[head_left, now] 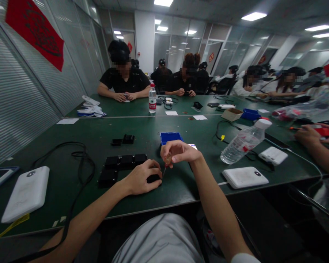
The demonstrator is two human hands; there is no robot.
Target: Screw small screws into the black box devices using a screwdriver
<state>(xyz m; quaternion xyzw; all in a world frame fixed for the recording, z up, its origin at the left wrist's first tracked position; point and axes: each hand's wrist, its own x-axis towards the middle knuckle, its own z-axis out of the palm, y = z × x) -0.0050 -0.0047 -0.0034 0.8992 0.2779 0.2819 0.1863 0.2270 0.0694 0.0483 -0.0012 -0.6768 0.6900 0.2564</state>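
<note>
My right hand [182, 150] is closed around the amber handle of a screwdriver [168, 159]. Its thin shaft points down to the edge of a small black box [153, 178] on the table. Over that box curls my left hand [142, 177], fingers and thumb pressing it from both sides; much of the box is hidden. Several similar black boxes [126, 161] stand in a group just left of my left hand. Two open black box parts [128, 139] lie farther off. Behind my right hand sits a blue tray [171, 136], partly covered.
On the right are a tilted water bottle [239, 144], a white power bank [246, 177] and a white block [273, 156]. Another power bank [27, 191] and a black cable [82, 171] lie left. A co-worker's hands [315, 134] work at far right; other people sit opposite.
</note>
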